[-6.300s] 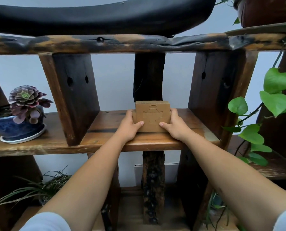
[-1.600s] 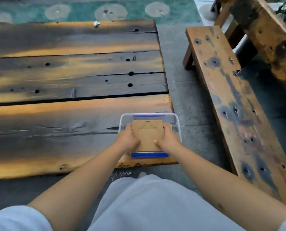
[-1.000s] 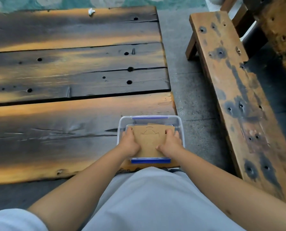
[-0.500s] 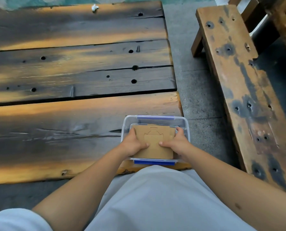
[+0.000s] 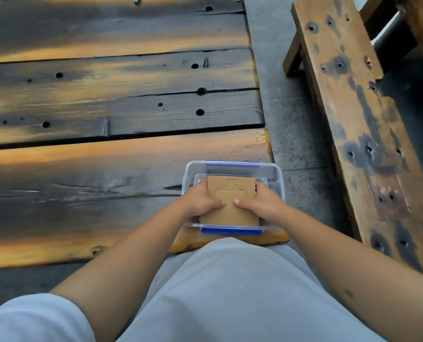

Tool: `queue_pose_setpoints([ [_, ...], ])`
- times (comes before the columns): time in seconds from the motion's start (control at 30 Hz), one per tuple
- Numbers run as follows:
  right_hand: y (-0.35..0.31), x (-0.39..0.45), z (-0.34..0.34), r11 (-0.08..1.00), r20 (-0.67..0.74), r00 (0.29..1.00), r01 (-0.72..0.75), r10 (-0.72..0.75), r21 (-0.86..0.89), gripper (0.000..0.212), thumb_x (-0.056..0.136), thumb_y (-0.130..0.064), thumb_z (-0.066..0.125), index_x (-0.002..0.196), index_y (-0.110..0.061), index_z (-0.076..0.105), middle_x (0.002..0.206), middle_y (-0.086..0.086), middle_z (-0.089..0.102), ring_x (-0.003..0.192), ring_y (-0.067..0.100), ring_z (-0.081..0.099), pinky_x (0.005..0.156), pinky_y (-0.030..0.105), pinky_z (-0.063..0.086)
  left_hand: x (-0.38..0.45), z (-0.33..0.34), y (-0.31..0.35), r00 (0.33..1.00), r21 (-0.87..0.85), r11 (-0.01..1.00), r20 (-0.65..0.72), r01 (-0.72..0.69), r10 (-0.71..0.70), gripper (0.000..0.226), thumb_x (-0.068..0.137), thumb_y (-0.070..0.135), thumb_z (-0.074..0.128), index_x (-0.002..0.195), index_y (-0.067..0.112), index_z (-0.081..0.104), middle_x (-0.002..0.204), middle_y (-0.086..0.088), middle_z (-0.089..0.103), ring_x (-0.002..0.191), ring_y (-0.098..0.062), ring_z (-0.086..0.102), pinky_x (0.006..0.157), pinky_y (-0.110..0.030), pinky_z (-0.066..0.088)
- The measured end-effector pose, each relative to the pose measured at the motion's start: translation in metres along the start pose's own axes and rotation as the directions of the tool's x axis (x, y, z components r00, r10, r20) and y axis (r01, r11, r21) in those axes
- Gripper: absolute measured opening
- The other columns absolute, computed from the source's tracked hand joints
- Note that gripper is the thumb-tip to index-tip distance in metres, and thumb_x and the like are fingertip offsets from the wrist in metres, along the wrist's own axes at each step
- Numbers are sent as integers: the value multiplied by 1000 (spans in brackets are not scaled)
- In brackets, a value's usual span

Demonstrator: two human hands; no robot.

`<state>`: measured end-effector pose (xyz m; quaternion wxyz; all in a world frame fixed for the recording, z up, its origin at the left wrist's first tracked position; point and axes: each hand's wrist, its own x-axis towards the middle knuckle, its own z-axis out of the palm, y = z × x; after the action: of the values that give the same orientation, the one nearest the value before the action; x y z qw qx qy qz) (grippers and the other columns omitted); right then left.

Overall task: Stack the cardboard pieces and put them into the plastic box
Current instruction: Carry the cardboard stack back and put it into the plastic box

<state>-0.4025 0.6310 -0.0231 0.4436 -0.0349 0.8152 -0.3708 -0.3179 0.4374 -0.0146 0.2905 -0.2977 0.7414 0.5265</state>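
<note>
A stack of brown cardboard pieces (image 5: pixel 230 203), the top one scored with a curved cut-out outline, lies flat inside a clear, lidless plastic box (image 5: pixel 275 174) with blue clips, at the worktop's near right corner.

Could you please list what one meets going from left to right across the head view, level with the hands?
Wooden plank table → left hand → cardboard stack → right hand → right wall of the plastic box → grey floor → wooden bench.
</note>
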Motion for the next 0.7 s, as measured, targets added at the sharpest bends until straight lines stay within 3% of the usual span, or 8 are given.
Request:
queue_pose_setpoints([
  [0.13, -5, 3, -1, 991, -54, 998, -29, 22, -130, 77, 69, -67, 68, 131, -25, 47, 123, -1, 60, 107, 21, 59, 87, 36, 52, 3, -3, 4, 999, 65, 998, 42, 24, -27, 51, 73, 43, 77, 117, 34, 53, 114, 5, 64, 100, -18, 62, 83, -34, 53],
  [0.27, -6, 2, -1, 993, -43, 998, -54, 50, -103, 79, 73, -74, 57, 134, -25, 45, 129, 0, 59, 109, 22, 58, 90, 39, 52, -3, -3, 9, 995, -64, 994, 32, 93, -91, 44, 74, 62, 62, 108, 35, 54, 105, 8, 64, 90, -15, 62, 69, -31, 51],
  [0.37, -10, 2, -5, 985, 13, 988, -152, 151, 85, 77, 76, -78, 47, 133, -25, 50, 133, 2, 58, 111, 21, 56, 96, 40, 46, -8, 0, 10, 993, -91, 989, 11, 116, -116, 52, 74, 71, 53, 109, 34, 52, 108, 4, 62, 89, -15, 61, 67, -31, 49],
  [0.47, -13, 1, -6, 845, 95, 945, -324, 314, 425, 74, 76, -79, 48, 126, -25, 56, 133, 2, 59, 112, 23, 59, 102, 46, 44, -6, 1, 10, 987, -159, 975, -16, 156, -160, 64, 79, 74, 45, 122, 27, 50, 118, -1, 59, 93, -19, 57, 77, -34, 45],
  [0.53, -9, -1, -5, 738, 131, 923, -370, 363, 564, 70, 76, -78, 51, 121, -25, 60, 115, 0, 70, 104, 24, 66, 89, 47, 54, -6, 2, 10, 971, -232, 946, -24, 225, -237, 72, 80, 76, 39, 131, 25, 44, 118, -2, 54, 98, -25, 52, 81, -41, 45],
  [0.6, -7, -4, -4, 669, 169, 917, -380, 360, 638, 57, 78, -75, 52, 100, -24, 65, 82, 0, 77, 79, 22, 74, 63, 41, 59, -7, 4, 11, 956, -266, 924, -29, 275, -293, 75, 80, 77, 37, 135, 26, 40, 120, -5, 52, 103, -32, 53, 82, -48, 47],
  [0.63, -5, -5, -3, 653, 179, 916, -384, 360, 653, 54, 79, -74, 51, 94, -24, 65, 76, 1, 76, 76, 22, 74, 59, 38, 58, -8, 4, 12, 950, -270, 918, -28, 291, -309, 77, 79, 78, 37, 135, 26, 39, 122, -6, 52, 105, -33, 53, 83, -51, 48],
  [0.7, -2, -6, -2, 660, 189, 922, -376, 339, 650, 54, 82, -74, 47, 94, -23, 63, 83, 4, 77, 86, 24, 71, 63, 38, 56, -11, 3, 15, 945, -294, 903, -3, 313, -328, 81, 73, 83, 39, 131, 27, 41, 119, -5, 52, 103, -33, 53, 85, -52, 46],
])
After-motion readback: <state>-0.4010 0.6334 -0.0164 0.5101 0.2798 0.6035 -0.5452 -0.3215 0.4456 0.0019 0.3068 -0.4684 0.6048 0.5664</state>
